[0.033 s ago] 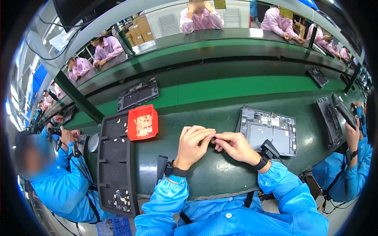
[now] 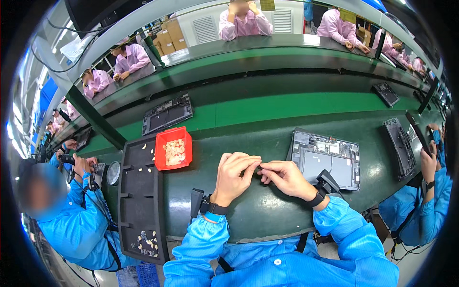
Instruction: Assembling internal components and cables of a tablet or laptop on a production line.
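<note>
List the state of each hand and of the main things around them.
Left hand: fingers curved, tips close to the right hand's
Right hand: thumb and forefinger close together
Small dark piece: at the fingertips, too small to identify
Red bin: open, holding pale pieces
Black tray: open, with scattered bits
Device beside the right hand: uncovered, internals exposed

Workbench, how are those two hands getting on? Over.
Left grip and right grip meeting, small dark piece at fingertips, too small to identify. Opened laptop chassis near right wrist. Red bin off left.
</note>
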Available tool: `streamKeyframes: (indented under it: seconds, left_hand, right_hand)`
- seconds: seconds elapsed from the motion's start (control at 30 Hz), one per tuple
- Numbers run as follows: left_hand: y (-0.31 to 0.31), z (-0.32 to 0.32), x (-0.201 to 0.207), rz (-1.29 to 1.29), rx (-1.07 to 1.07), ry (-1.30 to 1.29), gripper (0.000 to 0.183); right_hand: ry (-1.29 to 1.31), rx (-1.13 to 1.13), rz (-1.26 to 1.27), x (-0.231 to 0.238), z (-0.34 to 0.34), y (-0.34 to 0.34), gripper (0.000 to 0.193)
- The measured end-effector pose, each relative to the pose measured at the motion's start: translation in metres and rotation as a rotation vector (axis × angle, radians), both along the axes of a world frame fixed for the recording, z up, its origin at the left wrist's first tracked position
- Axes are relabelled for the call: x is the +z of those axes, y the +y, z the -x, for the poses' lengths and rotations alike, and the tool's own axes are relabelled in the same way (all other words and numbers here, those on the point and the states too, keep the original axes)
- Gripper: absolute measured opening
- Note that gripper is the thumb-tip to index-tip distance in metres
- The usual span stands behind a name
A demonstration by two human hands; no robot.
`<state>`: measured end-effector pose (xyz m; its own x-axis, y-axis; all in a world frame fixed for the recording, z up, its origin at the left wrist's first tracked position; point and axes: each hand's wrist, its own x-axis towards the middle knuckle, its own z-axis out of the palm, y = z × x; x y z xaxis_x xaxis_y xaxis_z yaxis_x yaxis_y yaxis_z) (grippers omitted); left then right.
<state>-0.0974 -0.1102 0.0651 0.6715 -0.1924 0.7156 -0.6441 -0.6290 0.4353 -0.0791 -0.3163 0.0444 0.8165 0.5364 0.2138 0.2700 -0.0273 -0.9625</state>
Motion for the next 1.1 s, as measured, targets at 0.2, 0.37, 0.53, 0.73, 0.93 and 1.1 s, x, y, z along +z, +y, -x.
streamKeyframes:
  seconds: [0.2,0.37,0.53,0.73,0.93,1.1]
  left_hand:
    - [0.026,-0.004,0.013,0.079,0.264,-0.112,0.004]
    - [0.097,-0.008,0.016,0.205,0.729,-0.218,0.014]
    - [0.127,-0.010,-0.001,-0.035,0.924,-0.335,0.032]
    - [0.042,-0.008,0.006,0.403,0.331,0.035,0.011]
    - [-0.006,0.009,-0.007,-0.002,0.089,0.099,0.032]
    - [-0.021,0.007,-0.013,0.035,0.102,0.178,0.029]
  right_hand:
    - [0.007,0.013,-0.022,-0.005,-0.001,-0.001,0.024]
    - [0.010,0.037,-0.031,-0.003,-0.002,0.000,0.025]
    - [0.017,0.052,-0.023,0.004,0.000,0.002,0.025]
    - [0.112,-0.020,-0.089,-0.001,-0.001,-0.001,0.026]
    - [-0.267,-0.164,-0.113,-0.016,-0.008,0.008,0.026]
    - [-0.313,-0.170,0.014,0.004,0.000,0.005,0.025]
